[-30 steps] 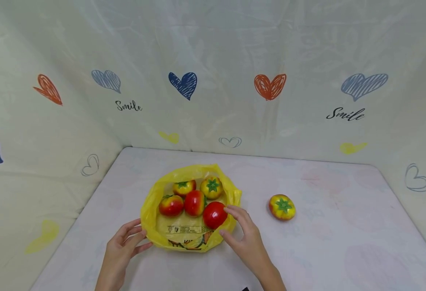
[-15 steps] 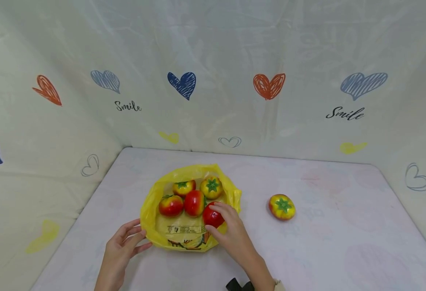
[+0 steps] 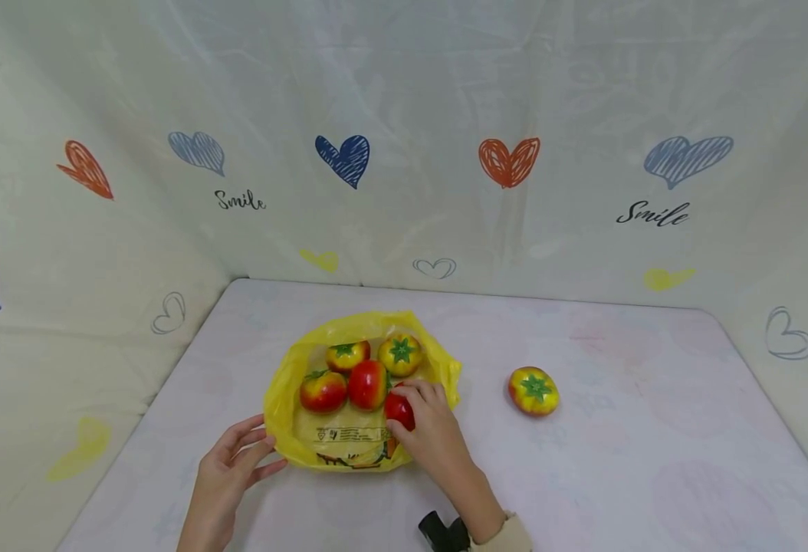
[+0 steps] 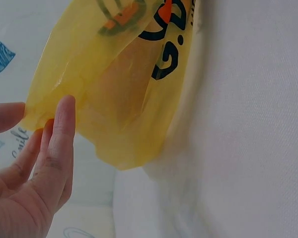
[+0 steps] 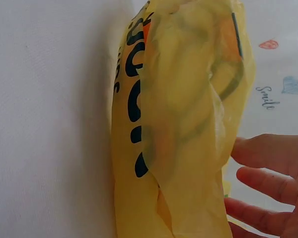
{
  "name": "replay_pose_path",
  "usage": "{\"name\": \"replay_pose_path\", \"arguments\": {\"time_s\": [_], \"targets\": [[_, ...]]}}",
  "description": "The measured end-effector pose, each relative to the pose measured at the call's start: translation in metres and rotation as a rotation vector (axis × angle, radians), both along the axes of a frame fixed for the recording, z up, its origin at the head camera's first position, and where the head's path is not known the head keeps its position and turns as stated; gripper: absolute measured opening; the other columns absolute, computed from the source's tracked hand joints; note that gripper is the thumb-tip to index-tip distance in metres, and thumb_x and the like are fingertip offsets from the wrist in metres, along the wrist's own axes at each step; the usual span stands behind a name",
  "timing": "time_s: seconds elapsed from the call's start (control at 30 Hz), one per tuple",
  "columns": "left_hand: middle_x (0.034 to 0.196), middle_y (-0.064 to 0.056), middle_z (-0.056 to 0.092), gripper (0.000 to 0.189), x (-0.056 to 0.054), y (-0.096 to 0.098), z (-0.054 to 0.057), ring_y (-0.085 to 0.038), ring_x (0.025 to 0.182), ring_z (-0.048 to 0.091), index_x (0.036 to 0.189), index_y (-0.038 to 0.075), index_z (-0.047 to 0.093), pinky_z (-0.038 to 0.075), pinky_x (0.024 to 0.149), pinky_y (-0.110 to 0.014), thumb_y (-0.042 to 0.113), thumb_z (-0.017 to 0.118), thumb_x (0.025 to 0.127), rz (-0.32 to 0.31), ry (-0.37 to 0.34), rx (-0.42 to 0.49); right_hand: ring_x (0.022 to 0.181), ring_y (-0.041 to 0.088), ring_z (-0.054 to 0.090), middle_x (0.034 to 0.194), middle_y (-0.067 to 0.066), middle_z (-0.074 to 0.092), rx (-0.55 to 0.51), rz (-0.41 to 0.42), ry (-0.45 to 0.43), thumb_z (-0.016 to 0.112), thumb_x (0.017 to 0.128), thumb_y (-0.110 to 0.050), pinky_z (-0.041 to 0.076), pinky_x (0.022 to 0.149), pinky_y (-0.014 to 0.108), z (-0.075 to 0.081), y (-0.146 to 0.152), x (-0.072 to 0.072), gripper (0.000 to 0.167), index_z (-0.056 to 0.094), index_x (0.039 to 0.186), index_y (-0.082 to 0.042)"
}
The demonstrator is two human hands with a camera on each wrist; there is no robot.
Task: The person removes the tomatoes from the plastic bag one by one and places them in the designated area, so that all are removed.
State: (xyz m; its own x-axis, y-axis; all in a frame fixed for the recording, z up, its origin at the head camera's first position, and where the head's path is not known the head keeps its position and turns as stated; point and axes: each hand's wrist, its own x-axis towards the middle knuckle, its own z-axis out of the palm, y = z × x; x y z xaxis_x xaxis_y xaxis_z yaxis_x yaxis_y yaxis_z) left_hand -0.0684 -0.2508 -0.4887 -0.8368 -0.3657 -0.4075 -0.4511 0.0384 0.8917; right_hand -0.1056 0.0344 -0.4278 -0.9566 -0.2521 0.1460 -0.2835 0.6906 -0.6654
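Note:
A yellow plastic bag (image 3: 282,410) stands open-mouthed on the table, with several shiny red-and-yellow tomatoes inside. My left hand (image 3: 228,468) holds the bag's left rim; in the left wrist view the thumb and fingers (image 4: 63,124) meet at the yellow film (image 4: 124,99). Reaching over the right rim, my right hand (image 3: 438,437) grips a red tomato (image 3: 399,412), partly covered by its fingers. Beside it sit another red tomato (image 3: 368,386) and one with a green star-shaped top (image 3: 400,353). The right wrist view shows the bag's outside (image 5: 184,124), hiding the held tomato.
One loose tomato (image 3: 533,391) lies on the pale table (image 3: 638,429) to the right of the bag. A black object (image 3: 441,530) sits by the right wrist. A white curtain (image 3: 404,92) printed with hearts hangs behind.
My right hand has moved left over the bag's rim, and its fingers have closed round the red tomato, which shifts slightly left. The left hand stays at the rim.

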Motion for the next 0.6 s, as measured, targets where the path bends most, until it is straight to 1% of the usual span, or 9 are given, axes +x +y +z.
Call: {"name": "replay_pose_path", "arguments": {"time_s": [0.17, 0.3, 0.43, 0.6], "targets": [[0.125, -0.008, 0.048, 0.069, 0.001, 0.0, -0.001, -0.018, 0.096, 0.065, 0.133, 0.023, 0.045, 0.058, 0.077, -0.036, 0.049, 0.072, 0.075, -0.006, 0.005, 0.007, 0.108, 0.022, 0.044, 0.117, 0.005, 0.053, 0.072, 0.004, 0.033, 0.076, 0.077, -0.018, 0.054, 0.088, 0.038, -0.003, -0.002, -0.003, 0.037, 0.063, 0.11, -0.009], [0.125, -0.008, 0.049, 0.069, 0.001, 0.0, -0.001, -0.017, 0.096, 0.065, 0.133, 0.023, 0.045, 0.058, 0.077, -0.036, 0.049, 0.072, 0.075, -0.013, 0.01, 0.01, 0.11, 0.024, 0.044, 0.117, 0.007, 0.052, 0.134, 0.018, 0.066, 0.078, 0.074, -0.015, 0.051, 0.091, 0.038, -0.004, -0.004, -0.006, 0.037, 0.065, 0.108, -0.007], [0.125, -0.008, 0.049, 0.068, 0.001, 0.002, 0.0, -0.017, 0.096, 0.065, 0.133, 0.023, 0.045, 0.058, 0.077, -0.036, 0.048, 0.072, 0.076, -0.017, 0.013, 0.012, 0.114, 0.025, 0.043, 0.119, 0.007, 0.051, 0.191, 0.032, 0.08, 0.079, 0.073, -0.015, 0.049, 0.095, 0.04, -0.006, -0.005, -0.008, 0.041, 0.065, 0.111, -0.01], [0.124, -0.008, 0.049, 0.068, 0.002, 0.002, 0.001, -0.016, 0.096, 0.065, 0.133, 0.022, 0.045, 0.058, 0.077, -0.035, 0.048, 0.071, 0.076, -0.012, 0.012, 0.008, 0.118, 0.028, 0.041, 0.124, 0.007, 0.049, 0.243, 0.044, 0.07, 0.08, 0.072, -0.018, 0.047, 0.097, 0.042, -0.008, -0.007, -0.011, 0.046, 0.063, 0.115, -0.013]]}}
